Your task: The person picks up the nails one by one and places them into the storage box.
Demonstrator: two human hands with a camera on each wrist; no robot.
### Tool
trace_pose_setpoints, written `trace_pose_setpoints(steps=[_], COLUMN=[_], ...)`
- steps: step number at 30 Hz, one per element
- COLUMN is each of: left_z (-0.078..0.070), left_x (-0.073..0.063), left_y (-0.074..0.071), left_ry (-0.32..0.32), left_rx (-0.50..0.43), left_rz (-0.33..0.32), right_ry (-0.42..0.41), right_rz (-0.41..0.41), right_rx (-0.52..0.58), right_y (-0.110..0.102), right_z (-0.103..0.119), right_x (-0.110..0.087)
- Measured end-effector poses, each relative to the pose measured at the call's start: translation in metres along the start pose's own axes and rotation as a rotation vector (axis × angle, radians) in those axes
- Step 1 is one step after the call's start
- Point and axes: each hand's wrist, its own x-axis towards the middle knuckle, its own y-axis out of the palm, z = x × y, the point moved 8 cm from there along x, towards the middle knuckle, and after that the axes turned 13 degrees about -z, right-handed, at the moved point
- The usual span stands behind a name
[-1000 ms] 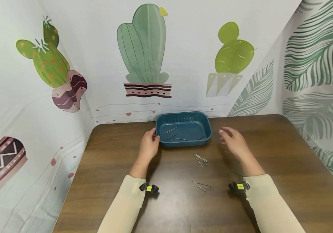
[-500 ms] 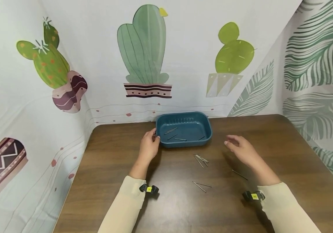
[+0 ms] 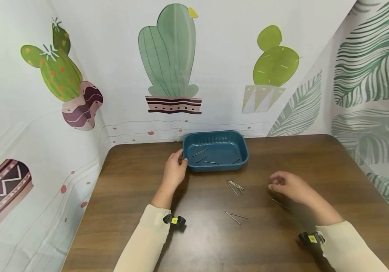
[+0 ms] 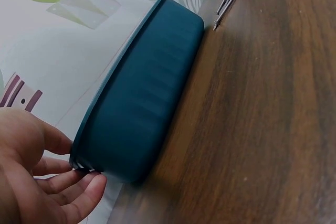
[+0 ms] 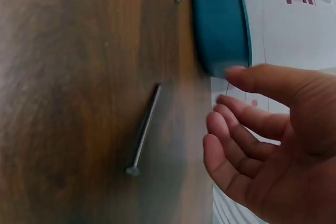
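My left hand (image 3: 175,170) pinches the left end of a blue plastic tray (image 3: 219,168), thumb and fingers at its rim in the left wrist view. A few nails, such as a dark nail (image 3: 211,163), lie scattered inside the tray. Over the right side of the table hovers my right hand (image 3: 291,186), fingers loosely bent and holding nothing. Just below it a single long nail (image 5: 144,132) lies flat on the wood, its head towards the bottom of the right wrist view.
In front of the tray lies a small cluster of nails (image 3: 236,186). Closer to me, a pair of nails (image 3: 234,217) meet at one end on the brown wooden table (image 3: 129,170). A cactus-printed cloth (image 3: 221,75) hangs behind the table's back edge.
My right hand has moved away from the tray's right end, rightwards and nearer to me, to just above the single nail. The left hand and the tray stay in place.
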Motion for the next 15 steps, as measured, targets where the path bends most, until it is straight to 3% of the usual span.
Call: trace_pose_setpoints(steps=[10,15], left_z=[0.002,0.003], left_x=[0.0,0.001], left_y=[0.003,0.003], left_ry=[0.009,0.01], left_rx=[0.0,0.003], left_rz=[0.007,0.004], right_ry=[-0.022,-0.027], right_rz=[0.158,0.191], right_rx=[-0.022,-0.035], right_y=[0.009,0.009], right_z=[-0.005,-0.01], right_x=[-0.021,-0.026])
